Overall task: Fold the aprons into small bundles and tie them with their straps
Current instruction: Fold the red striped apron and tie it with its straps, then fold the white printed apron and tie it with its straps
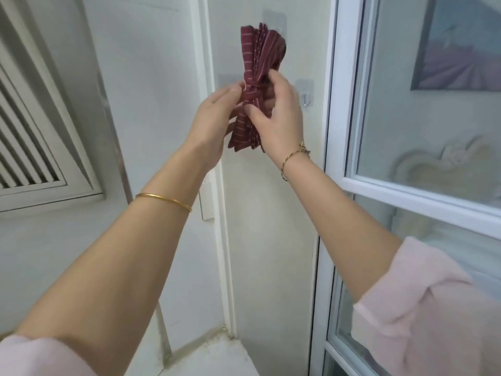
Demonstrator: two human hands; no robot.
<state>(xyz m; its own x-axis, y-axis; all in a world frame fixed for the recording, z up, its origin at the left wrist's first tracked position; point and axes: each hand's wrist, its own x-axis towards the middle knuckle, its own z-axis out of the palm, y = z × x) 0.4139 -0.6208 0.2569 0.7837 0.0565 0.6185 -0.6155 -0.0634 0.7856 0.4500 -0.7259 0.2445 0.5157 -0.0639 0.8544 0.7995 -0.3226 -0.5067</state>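
One dark-red apron (257,63) with thin pale stripes, folded into a narrow bundle, held upright in the air, high in the view, close before a white wall (162,77). Bound around the middle by its own strap (253,89); spreads a little like a fan above and below this tie. Knot finished or not: cannot tell.

Left hand (214,118) at the left side of the bundle: fingertips pinching at the tie, other fingers curled behind the lower half. Right hand (279,112) at the right side: thumb pressed on the front just below the tie, fingers curled around the edge, grasping the cloth. Both arms stretched forward and up.

Thin gold bangle (162,200) on the left forearm, twisted gold bracelet (292,158) on the right wrist. Pale pink sleeves (423,308) pushed up toward the elbows.

Behind the bundle, clear adhesive hooks (305,89) on the wall: one just right of the right hand, one partly hidden behind the top of the apron, one partly hidden behind the left fingertips. To the right, white window frame (341,104) with glass and pale reflections. To the left, white louvred vent (32,147). Below, near the corner, white ledge (217,356).
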